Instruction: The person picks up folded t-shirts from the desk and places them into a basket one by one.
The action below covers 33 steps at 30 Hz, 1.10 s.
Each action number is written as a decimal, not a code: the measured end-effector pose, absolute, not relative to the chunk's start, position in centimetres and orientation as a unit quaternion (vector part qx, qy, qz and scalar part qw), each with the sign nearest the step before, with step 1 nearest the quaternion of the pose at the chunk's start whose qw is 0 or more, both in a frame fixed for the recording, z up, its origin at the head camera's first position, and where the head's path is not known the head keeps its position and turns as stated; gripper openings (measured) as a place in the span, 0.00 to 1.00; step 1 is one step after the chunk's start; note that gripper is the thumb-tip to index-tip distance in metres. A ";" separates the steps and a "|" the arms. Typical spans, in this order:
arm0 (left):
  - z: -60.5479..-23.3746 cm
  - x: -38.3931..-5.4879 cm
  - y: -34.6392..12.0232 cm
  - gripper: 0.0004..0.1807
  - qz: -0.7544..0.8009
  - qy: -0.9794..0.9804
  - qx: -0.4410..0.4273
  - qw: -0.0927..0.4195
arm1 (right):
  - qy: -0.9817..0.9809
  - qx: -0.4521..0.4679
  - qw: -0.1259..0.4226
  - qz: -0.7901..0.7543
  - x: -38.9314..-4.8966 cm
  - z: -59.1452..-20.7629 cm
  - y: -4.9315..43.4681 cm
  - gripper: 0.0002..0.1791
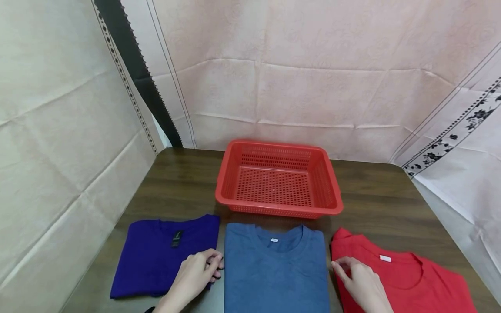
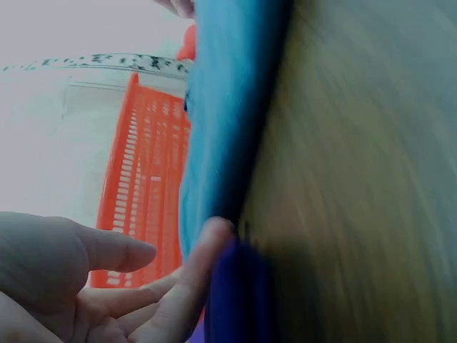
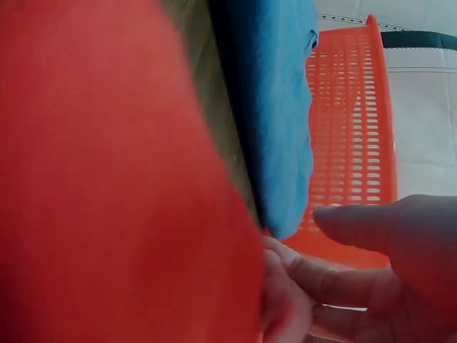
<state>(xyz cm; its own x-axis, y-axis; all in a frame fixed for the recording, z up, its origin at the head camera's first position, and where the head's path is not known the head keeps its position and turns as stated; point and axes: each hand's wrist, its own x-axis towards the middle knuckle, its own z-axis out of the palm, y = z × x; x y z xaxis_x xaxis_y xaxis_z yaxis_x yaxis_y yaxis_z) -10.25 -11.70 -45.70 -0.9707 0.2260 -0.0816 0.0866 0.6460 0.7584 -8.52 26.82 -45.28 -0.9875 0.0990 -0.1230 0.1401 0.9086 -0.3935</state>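
Three folded T-shirts lie side by side: a dark violet-blue T-shirt (image 1: 152, 252), a steel-blue T-shirt (image 1: 274, 274) in the middle and a red T-shirt (image 1: 411, 278) on the right. My left hand (image 1: 197, 271) is at the violet-blue shirt's right edge, by the gap to the middle shirt. In the left wrist view its thumb stands apart from the loosely bent fingers (image 2: 182, 293). My right hand (image 1: 364, 280) is over the red shirt's left edge, and its thumb is likewise apart in the right wrist view, where some fingertips are hidden beside the red cloth (image 3: 128, 179).
Behind the middle shirt, a red perforated plastic basket (image 1: 274, 208) with nothing in it stands on the brown wooden table (image 1: 184, 182). Pale patterned cloth (image 1: 313, 95) hangs around the table's back and sides.
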 end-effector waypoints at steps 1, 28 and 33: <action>-45.9 -10.4 -11.6 0.14 0.428 0.894 0.085 0.098 | 0.973 0.059 0.055 -0.214 -8.7 -45.5 26.6 0.21; -48.4 -11.8 -8.8 0.43 0.776 0.487 0.057 0.396 | 0.591 0.046 0.333 -0.733 -8.9 -47.6 22.3 0.50; -46.8 -11.0 -10.0 0.42 0.785 0.475 0.049 0.395 | 0.560 0.047 0.342 -0.754 -8.0 -46.0 22.9 0.47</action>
<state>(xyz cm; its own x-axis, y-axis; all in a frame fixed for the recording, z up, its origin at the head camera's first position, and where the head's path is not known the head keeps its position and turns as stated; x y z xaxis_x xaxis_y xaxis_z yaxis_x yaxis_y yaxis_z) -10.97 -9.96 -46.76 -0.6836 0.6661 -0.2982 -0.5738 -0.2380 0.7837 -8.00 22.88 -46.01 -0.7617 -0.4630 -0.4533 0.5678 -0.1399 -0.8112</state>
